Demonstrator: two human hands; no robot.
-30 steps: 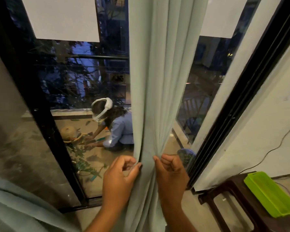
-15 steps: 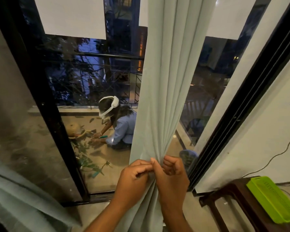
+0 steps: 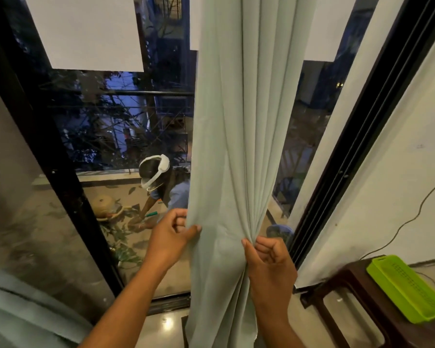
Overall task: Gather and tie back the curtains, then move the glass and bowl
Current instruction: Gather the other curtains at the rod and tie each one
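Two hands (image 3: 171,234) (image 3: 269,262) on upright curtain (image 3: 236,146), folds vertical.

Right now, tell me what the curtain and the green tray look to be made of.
Curtain: thin woven cloth, matte pale green; it hangs in soft folds and bunches where the left hand and right hand pinch it.
Green tray: probably moulded plastic, bright lime, slightly glossy, with a rigid rim and perforated base.

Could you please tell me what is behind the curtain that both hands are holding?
Behind the curtain is a glass door; a person crouches on the balcony outside, partly hidden by the fabric.
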